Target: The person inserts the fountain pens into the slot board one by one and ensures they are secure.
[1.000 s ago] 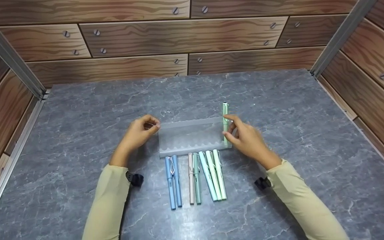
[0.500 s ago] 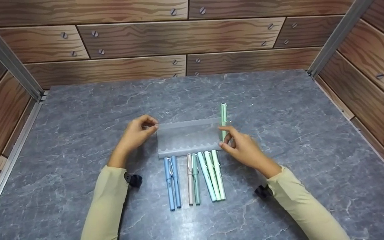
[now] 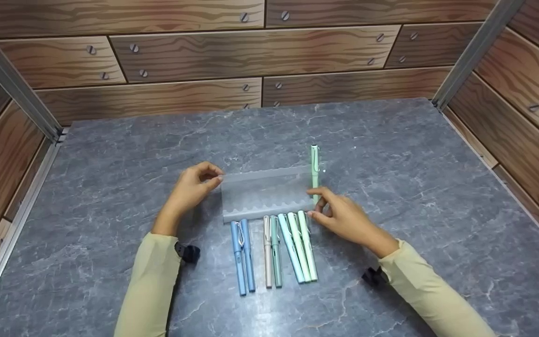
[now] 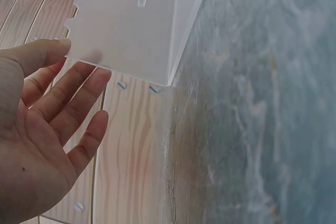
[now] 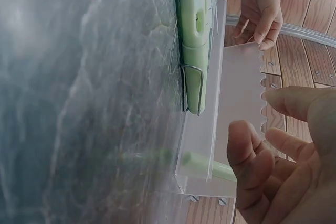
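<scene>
Head view: A person's left hand (image 3: 197, 185) pinches the corner of a translucent pen rack (image 3: 260, 189) on a marbled gray worktop (image 3: 382, 140), while the right hand (image 3: 344, 215) hangs at the other end, fingers parted. A light green pen (image 3: 315, 161) rests at the rack's right end, its top jutting past the far edge. Before the rack lie two blue pens (image 3: 238, 257), a taupe pen (image 3: 268, 252), a dark green pen (image 3: 276, 252) and three pale green pens (image 3: 300, 248).

Left wrist view: Thumb and fingertips grip the rack's edge; the little finger stands free.

Right wrist view: Bent fingers hold nothing, a gap below the thumb; whether they touch the scalloped edge is unclear.
</scene>
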A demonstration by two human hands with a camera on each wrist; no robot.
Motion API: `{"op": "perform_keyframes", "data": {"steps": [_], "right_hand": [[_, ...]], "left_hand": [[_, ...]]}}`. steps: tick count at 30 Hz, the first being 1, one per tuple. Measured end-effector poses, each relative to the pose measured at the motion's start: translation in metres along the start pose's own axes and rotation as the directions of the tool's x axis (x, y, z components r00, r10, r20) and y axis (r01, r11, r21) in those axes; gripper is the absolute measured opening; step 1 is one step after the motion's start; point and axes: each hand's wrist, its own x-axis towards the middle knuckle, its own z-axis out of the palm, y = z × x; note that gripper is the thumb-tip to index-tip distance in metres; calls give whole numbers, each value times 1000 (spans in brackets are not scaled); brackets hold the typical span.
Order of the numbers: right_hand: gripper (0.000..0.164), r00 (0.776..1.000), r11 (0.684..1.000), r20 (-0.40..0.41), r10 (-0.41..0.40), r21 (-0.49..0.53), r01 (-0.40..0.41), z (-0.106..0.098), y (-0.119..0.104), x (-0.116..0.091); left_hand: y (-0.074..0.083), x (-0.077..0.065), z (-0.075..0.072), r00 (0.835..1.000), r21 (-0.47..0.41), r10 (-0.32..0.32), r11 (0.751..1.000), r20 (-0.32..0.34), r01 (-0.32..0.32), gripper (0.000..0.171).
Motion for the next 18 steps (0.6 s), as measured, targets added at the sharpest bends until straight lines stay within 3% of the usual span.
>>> {"op": "perform_keyframes", "data": {"steps": [18], "right_hand": [[42, 981, 994, 190, 48, 85, -65, 1, 2, -11]], "left_hand": [[-1, 0, 0, 1000, 9, -15, 1000, 7, 15, 12]]}}
